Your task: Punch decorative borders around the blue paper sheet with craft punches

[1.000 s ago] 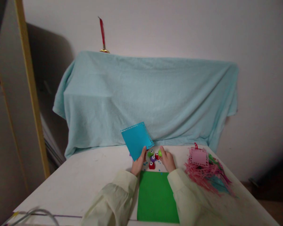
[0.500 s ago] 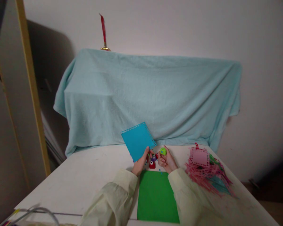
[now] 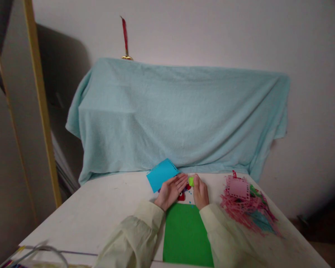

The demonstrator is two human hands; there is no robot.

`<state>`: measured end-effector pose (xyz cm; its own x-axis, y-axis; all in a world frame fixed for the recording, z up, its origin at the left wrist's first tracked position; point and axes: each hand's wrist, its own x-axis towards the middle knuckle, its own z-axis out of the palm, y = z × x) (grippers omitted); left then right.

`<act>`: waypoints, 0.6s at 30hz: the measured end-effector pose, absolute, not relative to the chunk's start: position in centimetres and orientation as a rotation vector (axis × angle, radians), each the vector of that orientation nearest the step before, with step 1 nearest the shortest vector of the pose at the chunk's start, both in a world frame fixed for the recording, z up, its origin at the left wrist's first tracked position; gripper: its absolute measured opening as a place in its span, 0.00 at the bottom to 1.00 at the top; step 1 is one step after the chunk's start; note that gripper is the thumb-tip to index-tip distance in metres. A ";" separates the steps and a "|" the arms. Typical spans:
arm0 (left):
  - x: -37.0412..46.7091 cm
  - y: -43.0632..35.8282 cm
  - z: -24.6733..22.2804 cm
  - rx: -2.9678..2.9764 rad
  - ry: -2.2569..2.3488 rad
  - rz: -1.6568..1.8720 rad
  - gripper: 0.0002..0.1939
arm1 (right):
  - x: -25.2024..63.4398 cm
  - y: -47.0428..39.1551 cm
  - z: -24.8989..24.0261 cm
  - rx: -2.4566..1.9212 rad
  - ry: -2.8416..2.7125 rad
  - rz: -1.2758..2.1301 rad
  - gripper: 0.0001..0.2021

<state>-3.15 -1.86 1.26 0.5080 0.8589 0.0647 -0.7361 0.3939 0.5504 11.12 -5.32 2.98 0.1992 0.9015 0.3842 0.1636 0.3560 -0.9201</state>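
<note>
Palm up and fingers spread, my left hand [image 3: 170,191] holds nothing. Just behind it lies a blue sheet [image 3: 162,174] with punched edges. My right hand [image 3: 200,190] is closed around a small lime-green punch [image 3: 191,181], which shows between the fingers. Between my hands are red punches with eye shapes [image 3: 181,196], partly covered by my left hand, and tiny blue paper bits. A green sheet [image 3: 187,234] lies flat between my forearms.
On the right of the white table [image 3: 114,208] is a heap of pink paper shreds [image 3: 240,208] with a pink punched card [image 3: 238,187] on top. A light blue cloth [image 3: 178,119] hangs behind. A grey cable [image 3: 51,248] curves at the front left.
My left hand has let go of the blue sheet and turned palm up; the sheet now rests lower, at the table's back. My right hand has turned, hiding more of the green punch.
</note>
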 end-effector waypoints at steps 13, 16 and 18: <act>-2.0 -2.8 0.1 0.402 0.159 0.934 0.20 | 8.6 -6.9 4.7 -1.122 -1.555 0.506 0.11; -1.9 -2.5 -0.2 0.374 0.170 0.999 0.18 | 8.4 -6.9 5.1 -1.061 -1.662 0.468 0.10; -1.8 -2.3 -0.4 0.395 0.171 1.023 0.18 | 8.0 -6.8 5.0 -0.981 -1.896 0.442 0.09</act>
<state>-1.82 -2.34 -0.43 0.5155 0.8557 0.0445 -0.7948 0.4582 0.3979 8.03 -6.77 5.00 -0.2541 0.7816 0.5696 0.4489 0.6170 -0.6464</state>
